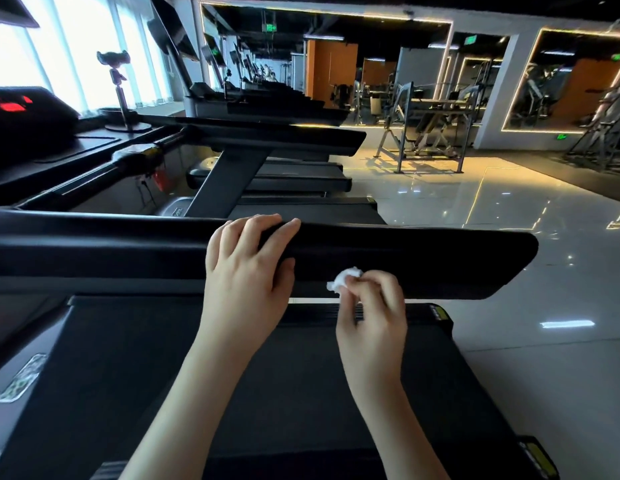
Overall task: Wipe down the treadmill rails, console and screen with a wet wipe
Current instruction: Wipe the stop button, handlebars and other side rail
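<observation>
1. The left hand [247,268] lies over the black treadmill handrail [422,261], fingers curled over its far edge and thumb against its near face.
2. The right hand [372,306] pinches a crumpled white wet wipe [343,278] between fingertips and thumb, just right of the left hand.
3. The wipe touches the rail's near face.
4. The running belt [267,375] lies below both forearms.

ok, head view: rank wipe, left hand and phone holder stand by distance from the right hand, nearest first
1. wipe: pinched in the right hand, against the rail.
2. left hand: just left, gripping the same rail.
3. phone holder stand: far left, beyond the rail.
</observation>
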